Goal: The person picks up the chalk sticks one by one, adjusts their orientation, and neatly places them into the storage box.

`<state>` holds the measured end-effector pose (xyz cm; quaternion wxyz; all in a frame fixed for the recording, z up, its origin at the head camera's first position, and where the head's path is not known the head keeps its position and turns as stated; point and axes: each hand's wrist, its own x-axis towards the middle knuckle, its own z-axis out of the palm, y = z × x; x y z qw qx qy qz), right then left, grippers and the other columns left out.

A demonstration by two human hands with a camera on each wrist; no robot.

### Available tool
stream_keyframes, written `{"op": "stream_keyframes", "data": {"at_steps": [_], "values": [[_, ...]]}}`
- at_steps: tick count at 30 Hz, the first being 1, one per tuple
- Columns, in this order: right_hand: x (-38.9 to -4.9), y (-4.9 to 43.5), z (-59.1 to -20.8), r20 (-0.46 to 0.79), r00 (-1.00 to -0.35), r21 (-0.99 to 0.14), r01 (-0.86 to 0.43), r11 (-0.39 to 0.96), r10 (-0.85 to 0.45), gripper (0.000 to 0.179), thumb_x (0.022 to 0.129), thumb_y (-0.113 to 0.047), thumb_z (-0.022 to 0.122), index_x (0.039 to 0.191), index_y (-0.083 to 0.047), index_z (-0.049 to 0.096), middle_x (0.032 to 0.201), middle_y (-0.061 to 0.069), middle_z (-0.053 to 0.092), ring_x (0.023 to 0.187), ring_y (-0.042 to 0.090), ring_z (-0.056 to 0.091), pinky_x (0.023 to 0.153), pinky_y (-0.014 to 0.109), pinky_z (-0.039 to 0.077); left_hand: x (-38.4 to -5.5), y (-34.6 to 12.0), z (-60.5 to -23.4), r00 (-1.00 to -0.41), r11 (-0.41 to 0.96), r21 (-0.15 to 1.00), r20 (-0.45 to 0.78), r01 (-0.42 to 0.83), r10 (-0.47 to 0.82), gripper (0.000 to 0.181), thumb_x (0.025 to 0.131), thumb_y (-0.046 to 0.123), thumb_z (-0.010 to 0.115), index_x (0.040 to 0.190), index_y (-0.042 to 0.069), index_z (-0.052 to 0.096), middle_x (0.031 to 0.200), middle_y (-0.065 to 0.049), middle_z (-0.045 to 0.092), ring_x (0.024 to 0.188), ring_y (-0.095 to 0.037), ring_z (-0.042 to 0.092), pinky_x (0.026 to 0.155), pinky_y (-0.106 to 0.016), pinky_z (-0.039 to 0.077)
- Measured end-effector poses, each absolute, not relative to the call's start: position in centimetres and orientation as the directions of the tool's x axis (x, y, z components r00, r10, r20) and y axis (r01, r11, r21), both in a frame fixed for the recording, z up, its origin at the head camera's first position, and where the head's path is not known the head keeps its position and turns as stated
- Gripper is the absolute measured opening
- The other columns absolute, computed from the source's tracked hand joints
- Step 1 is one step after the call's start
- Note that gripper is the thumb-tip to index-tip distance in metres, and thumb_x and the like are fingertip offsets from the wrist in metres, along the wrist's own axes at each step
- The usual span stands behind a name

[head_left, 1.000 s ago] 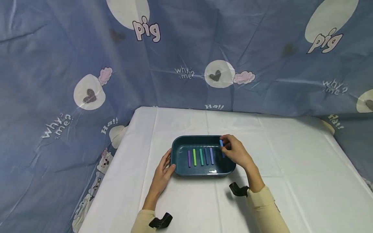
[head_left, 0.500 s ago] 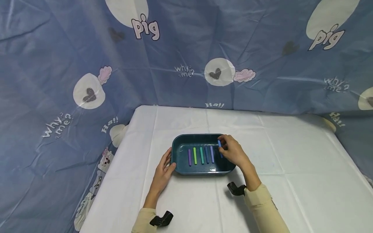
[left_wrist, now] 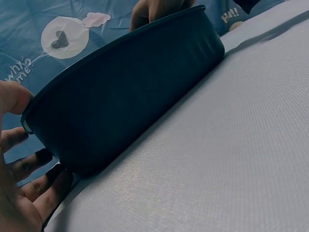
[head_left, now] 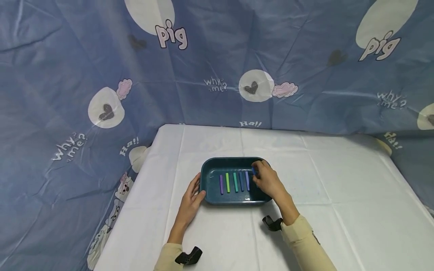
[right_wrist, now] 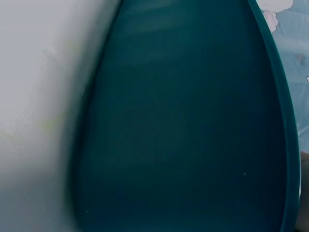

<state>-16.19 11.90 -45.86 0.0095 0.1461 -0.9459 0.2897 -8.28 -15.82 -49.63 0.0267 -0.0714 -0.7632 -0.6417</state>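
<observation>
A dark teal rectangular tray [head_left: 234, 203] stands on the white-covered table. Several slim coloured sticks lie side by side in it: a purple stick [head_left: 221, 184], a lime green stick [head_left: 227, 183], a green stick [head_left: 235, 182], a dark blue stick [head_left: 241, 181] and a lavender stick [head_left: 247, 181]. My right hand [head_left: 270, 184] reaches over the tray's right end and pinches a blue stick [head_left: 253, 171], mostly covered by the fingers. At the tray's left end my left hand [head_left: 189, 206] rests with thumb at the rim and fingers spread along the outer wall.
Blue printed cloth [head_left: 210, 49] hangs behind and to the left of the table. White cloth [head_left: 339, 180] covers the tabletop around the tray. A black wrist mount [head_left: 188, 256] sits on the left sleeve, another black mount [head_left: 272, 223] on the right.
My right hand has moved slightly left, carrying the blue stick closer to the lavender one and turning so the stick is more hidden. The left hand and tray stay in place.
</observation>
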Motion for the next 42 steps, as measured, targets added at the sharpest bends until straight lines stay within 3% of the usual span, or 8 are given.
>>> {"op": "stream_keyframes", "data": {"at_steps": [7,12,18,21,26,42], "values": [[-16.4,11.5,-45.8,0.131,-0.952,-0.521,-0.303,0.798,-0.276,0.037,0.081,-0.002,0.066,0.116,0.000,0.056,0.103,0.015,0.057,0.084,0.023,0.064,0.071,0.039,0.053,-9.1,-16.3,-52.1,-0.985,0.152,0.973,0.166,0.172,0.052,0.061,0.094,0.006,0.055,0.149,0.019,0.029,0.151,-0.012,0.035,0.136,-0.031,0.039,0.097,-0.012,0.040],[-16.7,11.2,-45.6,0.103,-0.955,-0.517,-0.291,0.805,-0.279,0.037,0.081,-0.002,0.067,0.117,0.000,0.056,0.105,0.015,0.056,0.084,0.022,0.063,0.070,0.037,0.053,-9.3,-16.5,-52.4,-0.982,0.165,0.968,0.182,0.187,0.043,0.061,0.094,0.009,0.056,0.148,0.022,0.030,0.151,-0.009,0.035,0.136,-0.029,0.040,0.101,-0.021,0.041],[-17.1,10.8,-45.8,0.067,-0.956,-0.488,-0.282,0.826,-0.287,0.037,0.083,-0.004,0.065,0.118,0.000,0.056,0.107,0.016,0.056,0.081,0.021,0.060,0.071,0.039,0.051,-8.9,-16.3,-50.5,-0.983,0.167,0.969,0.176,0.183,0.057,0.061,0.094,0.005,0.054,0.149,0.009,0.028,0.151,-0.017,0.034,0.136,-0.035,0.038,0.104,-0.034,0.041],[-17.1,10.6,-46.1,0.047,-0.957,-0.470,-0.275,0.839,-0.287,0.037,0.083,-0.005,0.065,0.119,0.000,0.056,0.108,0.017,0.057,0.077,0.022,0.056,0.071,0.042,0.049,-8.5,-16.1,-49.3,-0.985,0.159,0.973,0.155,0.165,0.071,0.061,0.094,0.003,0.053,0.148,0.003,0.026,0.151,-0.022,0.032,0.136,-0.038,0.037,0.102,-0.031,0.043],[-16.8,10.5,-46.2,0.019,-0.964,-0.446,-0.245,0.861,-0.264,0.038,0.082,-0.004,0.066,0.119,0.001,0.056,0.109,0.019,0.057,0.078,0.027,0.057,0.072,0.046,0.050,-8.3,-15.9,-49.2,-0.985,0.141,0.977,0.152,0.161,0.078,0.060,0.094,0.004,0.053,0.148,0.004,0.027,0.151,-0.021,0.033,0.136,-0.036,0.038,0.095,-0.010,0.039],[-16.6,10.4,-46.5,-0.056,-0.983,-0.401,-0.139,0.906,-0.175,0.034,0.085,-0.003,0.060,0.118,0.000,0.054,0.113,0.021,0.054,0.077,0.033,0.059,0.071,0.046,0.050,-8.3,-15.4,-48.8,-0.982,0.147,0.973,0.162,0.175,0.098,0.061,0.094,0.004,0.053,0.149,0.003,0.026,0.149,-0.022,0.034,0.135,-0.038,0.039,0.093,-0.011,0.042]]}}
